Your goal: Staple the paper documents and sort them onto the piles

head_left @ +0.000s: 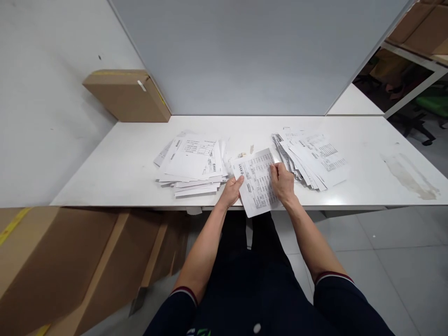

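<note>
- While both hands work at the near edge of the white bench (115, 163), a brown cardboard box (128, 94) leans against the wall at ten o'clock of them, at the bench's far left corner; larger cardboard boxes (52, 261) stand on the floor at eight o'clock, below the bench edge
- At eleven o'clock of the hands lies the left pile of papers (194, 163), loosely stacked, white backs mostly upward
- Left hand (231, 190) grips the left edge of the printed sheet (257, 184), thumb on top, fingers clenched on the paper beneath
- Printed sheet sits between the two piles, tilted, its near corner hanging over the bench edge at six o'clock; small paper scraps (245, 153) lie just beyond it at twelve o'clock
- Right hand (283, 183) pinches the sheet's right edge, fingers closed on it
- Right pile of papers (311, 158) fans out at two o'clock, touching the right hand's knuckles
- Grey partition panel (259, 56) stands along the bench's far edge at twelve o'clock; a worn stain (409, 175) marks the bench at three o'clock
</note>
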